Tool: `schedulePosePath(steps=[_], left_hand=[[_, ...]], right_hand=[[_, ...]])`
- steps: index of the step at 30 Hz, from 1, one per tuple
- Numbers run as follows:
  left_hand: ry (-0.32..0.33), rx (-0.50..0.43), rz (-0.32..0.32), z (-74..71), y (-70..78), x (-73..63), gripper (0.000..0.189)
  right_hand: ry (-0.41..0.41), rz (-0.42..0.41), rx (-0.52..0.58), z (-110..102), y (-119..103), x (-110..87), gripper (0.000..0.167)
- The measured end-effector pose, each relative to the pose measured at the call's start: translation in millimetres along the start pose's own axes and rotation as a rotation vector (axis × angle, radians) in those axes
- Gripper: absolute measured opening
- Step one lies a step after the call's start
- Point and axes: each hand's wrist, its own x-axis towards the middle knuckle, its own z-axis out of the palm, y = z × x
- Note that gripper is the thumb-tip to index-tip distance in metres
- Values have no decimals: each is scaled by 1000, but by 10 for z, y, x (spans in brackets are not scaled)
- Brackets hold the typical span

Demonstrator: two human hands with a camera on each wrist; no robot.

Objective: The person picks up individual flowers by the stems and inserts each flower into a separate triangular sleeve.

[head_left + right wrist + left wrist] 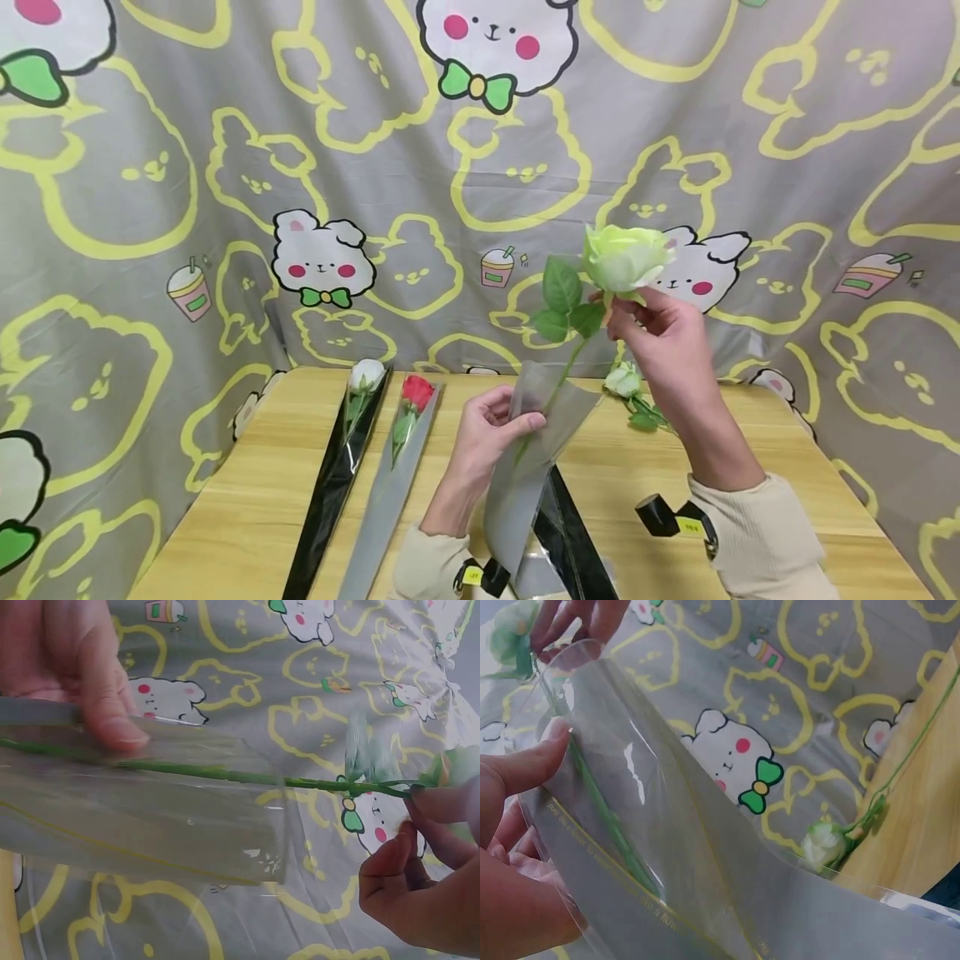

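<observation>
Just under its bloom, my right hand (663, 333) pinches the stem of a pale green rose (624, 258) with green leaves. The rose's lower stem (604, 802) runs down inside a clear and grey flower sleeve (517, 492). My left hand (495, 433) grips this sleeve near its open top, thumb on the front and fingers behind. In the right wrist view the stem (225, 774) passes from the sleeve's mouth to the right fingertips (431, 802). The bloom and leaves stand above the sleeve's mouth.
On the wooden table (247, 500) lie a white rose in a black sleeve (333, 492) and a red rose in a grey sleeve (386, 517). Black and grey sleeves (573, 533) lie under my hands. Another pale rose (622, 381) lies at the back right, before a patterned curtain (405, 183).
</observation>
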Motion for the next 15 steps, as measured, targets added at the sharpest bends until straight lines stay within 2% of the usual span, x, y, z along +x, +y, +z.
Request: schedulePosePath(steps=[7,15], left_hand=[[24,-27,39,14,39,-15,31],[50,-70,68,27,78,-41,28]], right_hand=[[-101,9,-220,71,110,-48,29],[-219,52,-234,114,204,-105,29]])
